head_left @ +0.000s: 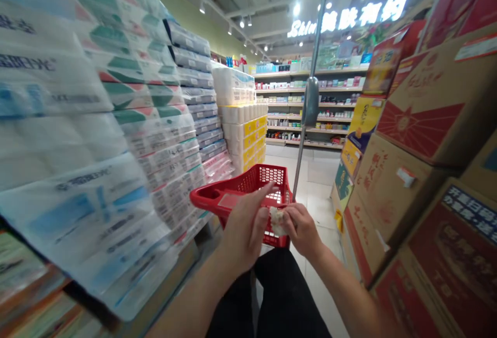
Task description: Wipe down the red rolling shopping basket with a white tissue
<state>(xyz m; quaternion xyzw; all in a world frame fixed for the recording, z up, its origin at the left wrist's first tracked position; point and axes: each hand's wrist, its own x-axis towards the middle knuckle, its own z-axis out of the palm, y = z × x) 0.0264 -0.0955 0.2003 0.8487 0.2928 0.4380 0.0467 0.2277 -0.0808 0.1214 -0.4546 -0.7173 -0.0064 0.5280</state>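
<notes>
My right hand (303, 228) is closed around a small whitish crumpled wad (277, 221), perhaps cloth or tissue; its exact kind is unclear. Just left of it, my left hand (244, 226) has its fingers stretched out, the index pointing up and forward. The left fingertips are near the wad, and I cannot tell whether they touch it. Both hands are in front of the handle end of a red plastic shopping basket cart (209, 199) with perforated walls. A thin metal pole (300, 164) with a grey oval piece rises beside the cart's right side.
Tall stacks of wrapped tissue packs (163, 141) line the left side. Cardboard cartons (392, 188) are piled on the right. Between them a pale tiled floor (316, 193) runs toward shelves (287, 89) of small goods under a lit sign (349, 16).
</notes>
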